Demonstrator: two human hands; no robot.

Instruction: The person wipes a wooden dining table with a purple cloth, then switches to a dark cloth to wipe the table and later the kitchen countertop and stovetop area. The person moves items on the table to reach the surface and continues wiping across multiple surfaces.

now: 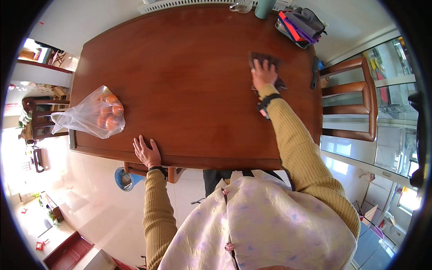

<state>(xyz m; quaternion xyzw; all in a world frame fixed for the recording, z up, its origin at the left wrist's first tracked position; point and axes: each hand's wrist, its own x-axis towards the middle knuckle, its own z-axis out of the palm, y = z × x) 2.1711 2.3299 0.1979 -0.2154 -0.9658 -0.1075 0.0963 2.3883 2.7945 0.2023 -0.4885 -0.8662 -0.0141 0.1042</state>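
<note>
My right hand (264, 74) lies spread on top of a dark brown cloth (266, 59), pressing it flat on the wooden table (189, 84) towards the right side. The cloth's edges show around the fingers, and its middle is hidden under the palm. My left hand (147, 153) rests palm down near the table's front edge, fingers apart, with nothing in it. Beyond it to the left, a clear plastic bag (91, 114) of orange fruit lies on the table, its handles reaching over the left edge.
At the back right stand a glass mug (241, 6), a green cup (264, 8) and a pile of folded fabric items (302, 25). A dark, narrow object (315, 72) lies by the right edge. Wooden chairs (366, 101) flank the table; a blue bin (126, 179) stands below.
</note>
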